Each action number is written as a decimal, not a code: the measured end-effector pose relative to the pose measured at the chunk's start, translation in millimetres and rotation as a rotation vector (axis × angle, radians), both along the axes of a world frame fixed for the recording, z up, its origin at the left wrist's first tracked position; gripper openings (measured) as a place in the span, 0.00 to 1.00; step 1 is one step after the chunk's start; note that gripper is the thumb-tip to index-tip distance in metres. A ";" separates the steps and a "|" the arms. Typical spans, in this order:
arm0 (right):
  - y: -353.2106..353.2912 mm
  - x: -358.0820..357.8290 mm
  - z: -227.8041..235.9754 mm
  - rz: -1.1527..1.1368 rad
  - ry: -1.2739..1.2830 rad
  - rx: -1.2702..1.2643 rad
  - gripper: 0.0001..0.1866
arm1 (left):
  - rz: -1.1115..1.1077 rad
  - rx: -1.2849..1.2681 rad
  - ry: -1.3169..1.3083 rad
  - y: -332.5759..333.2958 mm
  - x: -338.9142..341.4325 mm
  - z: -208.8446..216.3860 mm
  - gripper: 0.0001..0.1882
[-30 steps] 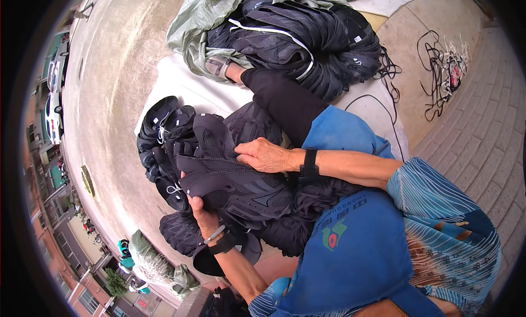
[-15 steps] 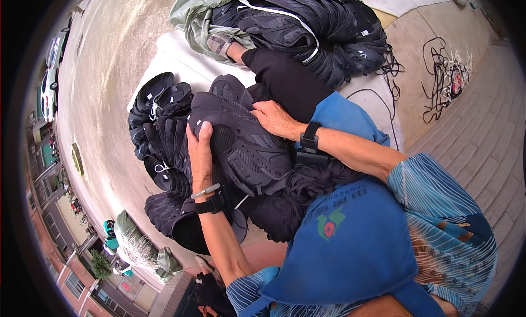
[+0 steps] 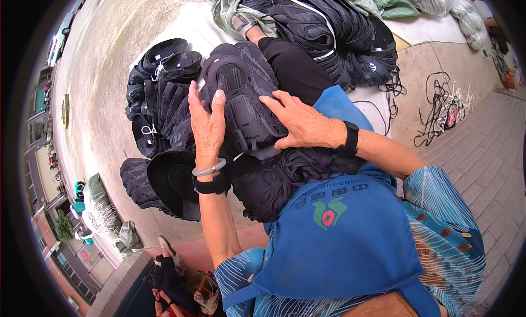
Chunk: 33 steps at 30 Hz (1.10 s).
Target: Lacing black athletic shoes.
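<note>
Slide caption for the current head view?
Left hand and right hand flank a dark shoe upper, near a blue apron.

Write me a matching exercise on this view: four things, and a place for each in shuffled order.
1. Dark shoe upper
2. Pale grey bangle
3. Tangled cords
4. Blue apron

A. On the ground at the picture's right
B. Over the patterned shirt
C. Between the left hand and the right hand
D. Around the left wrist

Pairs: 1-C, 2-D, 3-A, 4-B
</note>
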State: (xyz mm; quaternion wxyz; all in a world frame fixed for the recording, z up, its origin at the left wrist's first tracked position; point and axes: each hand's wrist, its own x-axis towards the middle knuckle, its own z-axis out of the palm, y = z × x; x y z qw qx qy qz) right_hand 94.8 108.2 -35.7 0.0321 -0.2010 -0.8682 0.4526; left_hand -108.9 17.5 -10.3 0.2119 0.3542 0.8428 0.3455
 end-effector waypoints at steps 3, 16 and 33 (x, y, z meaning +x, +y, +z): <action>-3.4 -3.1 -8.1 -0.010 0.020 0.092 0.43 | -0.281 -0.023 0.126 -41.5 30.2 8.6 0.35; 15.4 -50.4 -3.5 0.100 0.228 0.104 0.29 | -0.146 -0.139 0.397 -63.6 63.4 -7.7 0.47; 15.2 -32.1 8.3 0.083 0.191 0.449 0.08 | -0.444 -0.011 0.600 -35.8 69.6 -21.7 0.35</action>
